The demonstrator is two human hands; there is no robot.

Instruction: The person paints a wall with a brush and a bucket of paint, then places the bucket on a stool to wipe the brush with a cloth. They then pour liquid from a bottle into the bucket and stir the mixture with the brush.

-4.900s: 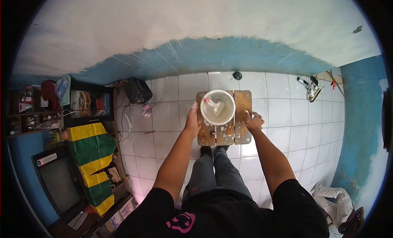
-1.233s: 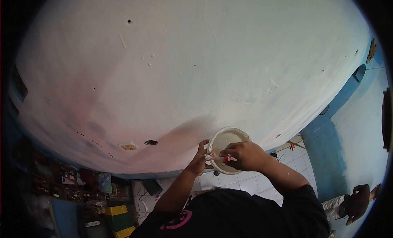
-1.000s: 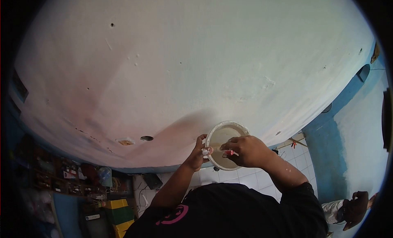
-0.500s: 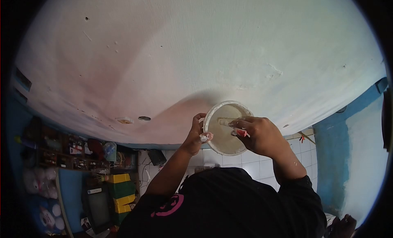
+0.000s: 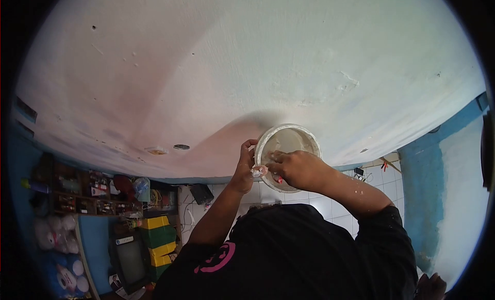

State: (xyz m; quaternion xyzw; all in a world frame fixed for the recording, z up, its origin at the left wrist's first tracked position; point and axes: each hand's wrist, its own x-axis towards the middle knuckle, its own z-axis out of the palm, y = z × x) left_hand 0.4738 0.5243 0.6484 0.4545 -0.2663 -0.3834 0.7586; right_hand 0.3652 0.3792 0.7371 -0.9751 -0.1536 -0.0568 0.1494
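Observation:
A round whitish bucket [image 5: 262, 140] with a smeared rim is held up in front of my chest, close to the wall. Pale, wet-looking material [image 5: 289, 140] shows inside it. My left hand [image 5: 244, 171] is closed around the bucket's left side, its thumb over the rim and daubed with white. Inside the bucket's mouth, my right hand [image 5: 299, 171] is closed on a small red-handled tool [image 5: 280, 180]. Only a bit of red shows below the fingers; the working end is hidden, so its exact kind cannot be told.
A pale wall [image 5: 232, 68] with holes and rough patches fills the upper view. Left below are shelves [image 5: 77, 191] of small items, a television [image 5: 130, 258] and green-yellow boxes [image 5: 160, 235]. White floor tiles [image 5: 335, 209] lie beneath; a blue side wall [image 5: 425, 197] stands at right.
My right hand has moved left and lower across the bucket with the red-handled tool, whose pale end is now hidden. My left hand keeps its hold. The view has shifted slightly.

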